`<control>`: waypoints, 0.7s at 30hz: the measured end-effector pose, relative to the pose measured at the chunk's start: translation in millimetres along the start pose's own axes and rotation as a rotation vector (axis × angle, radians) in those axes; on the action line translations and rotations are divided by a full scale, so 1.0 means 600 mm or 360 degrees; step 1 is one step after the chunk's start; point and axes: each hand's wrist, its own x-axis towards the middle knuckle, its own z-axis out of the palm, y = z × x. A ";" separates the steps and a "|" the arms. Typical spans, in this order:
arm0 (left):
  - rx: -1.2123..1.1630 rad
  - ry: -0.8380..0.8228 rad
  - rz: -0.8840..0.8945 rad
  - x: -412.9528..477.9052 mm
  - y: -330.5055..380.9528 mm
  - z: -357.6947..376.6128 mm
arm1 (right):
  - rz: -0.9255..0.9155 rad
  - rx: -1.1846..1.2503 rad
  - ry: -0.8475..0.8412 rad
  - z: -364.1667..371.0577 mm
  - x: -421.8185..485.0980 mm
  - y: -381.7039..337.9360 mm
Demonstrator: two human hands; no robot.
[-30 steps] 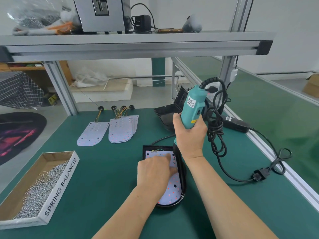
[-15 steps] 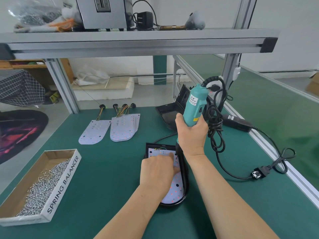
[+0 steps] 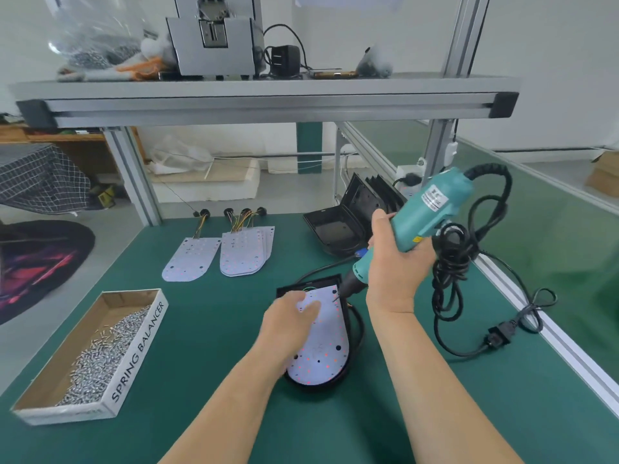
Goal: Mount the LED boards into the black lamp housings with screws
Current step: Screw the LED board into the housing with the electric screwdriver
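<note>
A white LED board (image 3: 326, 343) dotted with red lies inside a black lamp housing (image 3: 348, 373) on the green mat. My left hand (image 3: 289, 324) rests on the board's left side with the fingers laid flat. My right hand (image 3: 395, 266) grips a teal electric screwdriver (image 3: 425, 212), tilted so its black tip (image 3: 336, 298) points at the board's upper right corner. Whether a screw sits on the tip is too small to tell.
A cardboard tray of screws (image 3: 90, 349) stands at the left. Loose LED boards (image 3: 246, 251) with wires lie farther back, and empty black housings (image 3: 355, 216) lean behind the screwdriver. The coiled power cord (image 3: 452, 262) trails to a plug (image 3: 499, 338) near the table's right rail.
The screwdriver has tipped from nearly upright to a slant, its tip now over the board's upper right corner. My left hand has slid a little to the left on the board.
</note>
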 end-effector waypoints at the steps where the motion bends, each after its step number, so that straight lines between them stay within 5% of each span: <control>1: -0.0479 -0.0050 -0.0130 -0.006 0.001 -0.013 | 0.0027 0.0047 0.0044 -0.004 -0.005 -0.007; 3: -0.1267 -0.0194 -0.0329 -0.021 -0.002 -0.035 | 0.0074 0.0151 0.0143 -0.010 -0.016 -0.018; 5: -0.1502 -0.0317 -0.0354 -0.037 -0.008 -0.047 | 0.0087 0.0246 0.0212 -0.015 -0.027 -0.029; 21: -0.1697 -0.0278 -0.0429 -0.089 -0.023 -0.028 | 0.0213 0.0335 0.0251 -0.038 -0.091 -0.065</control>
